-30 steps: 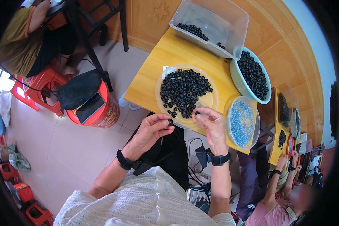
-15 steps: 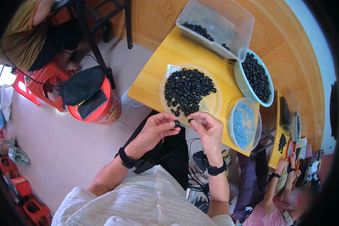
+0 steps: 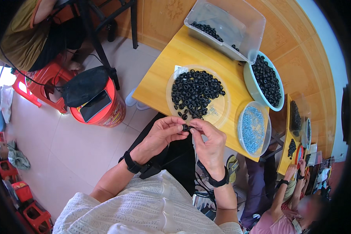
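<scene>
between your left hand (image 3: 165, 132) and right hand (image 3: 209, 139), by the near edge of the tray (image 3: 218, 108), a black ring (image 3: 185, 127) is being held. your left thumb and fingers are pinching it; your right thumb and forefinger are pinching what seems to be a small dark part (image 3: 191, 127) against its right side, though your fingers are hiding how the two are meeting. because both pinches are relying on so little surface, the ring could be twisting loose if you are pressing off-centre, and then dropping onto your lap (image 3: 178, 156) or the floor (image 3: 82, 152). the heap (image 3: 197, 90) is lying close behind, so a brushing knuckle could be scattering it. compared with half a second ago, your right fingertips are now meeting the left ones, where a gap was showing; the left hand is keeping its place.
</scene>
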`<state>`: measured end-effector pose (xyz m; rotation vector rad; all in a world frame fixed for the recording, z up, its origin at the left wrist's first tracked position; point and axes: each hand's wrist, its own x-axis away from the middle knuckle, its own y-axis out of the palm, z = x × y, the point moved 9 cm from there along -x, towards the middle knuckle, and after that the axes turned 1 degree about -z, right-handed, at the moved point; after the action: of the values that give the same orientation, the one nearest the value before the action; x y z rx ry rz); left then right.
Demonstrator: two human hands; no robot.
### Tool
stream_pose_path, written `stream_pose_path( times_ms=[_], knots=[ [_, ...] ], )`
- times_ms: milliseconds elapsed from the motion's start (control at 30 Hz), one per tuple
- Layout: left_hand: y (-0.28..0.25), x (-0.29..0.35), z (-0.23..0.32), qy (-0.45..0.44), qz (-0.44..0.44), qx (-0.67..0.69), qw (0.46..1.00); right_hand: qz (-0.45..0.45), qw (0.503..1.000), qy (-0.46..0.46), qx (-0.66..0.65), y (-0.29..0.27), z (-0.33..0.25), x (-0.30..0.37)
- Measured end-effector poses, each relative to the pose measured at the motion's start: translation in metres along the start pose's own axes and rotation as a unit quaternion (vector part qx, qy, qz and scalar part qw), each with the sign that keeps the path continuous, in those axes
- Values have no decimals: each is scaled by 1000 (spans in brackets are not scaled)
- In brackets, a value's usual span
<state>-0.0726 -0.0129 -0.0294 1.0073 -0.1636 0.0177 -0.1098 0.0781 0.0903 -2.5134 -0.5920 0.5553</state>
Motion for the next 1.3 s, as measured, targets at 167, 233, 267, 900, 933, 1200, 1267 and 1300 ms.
stream_pose_path(
  times_ms=[167,233,267,900,933,1200,1267,1300],
  knots=[
    [-1,0,-5,-14,8,20,1000,-8,1000,-8,23,2,-3,-3],
    [-2,0,-5,-10,16,11,1000,-15,1000,-5,23,3,-2,-3],
    [-2,0,-4,-5,23,1,1000,-24,999,-6,30,4,-2,-3],
    [7,5,19,124,35,-205,970,-3,994,111,9,6,21,2],
    [7,6,21,129,38,-201,970,-4,994,110,9,5,22,1],
    [8,6,22,135,46,-197,970,-29,982,174,-73,14,48,10],
    [4,6,22,162,73,-201,963,17,994,109,-5,15,32,11],
    [6,6,21,162,73,-201,963,64,995,43,63,12,17,11]
  ],
)
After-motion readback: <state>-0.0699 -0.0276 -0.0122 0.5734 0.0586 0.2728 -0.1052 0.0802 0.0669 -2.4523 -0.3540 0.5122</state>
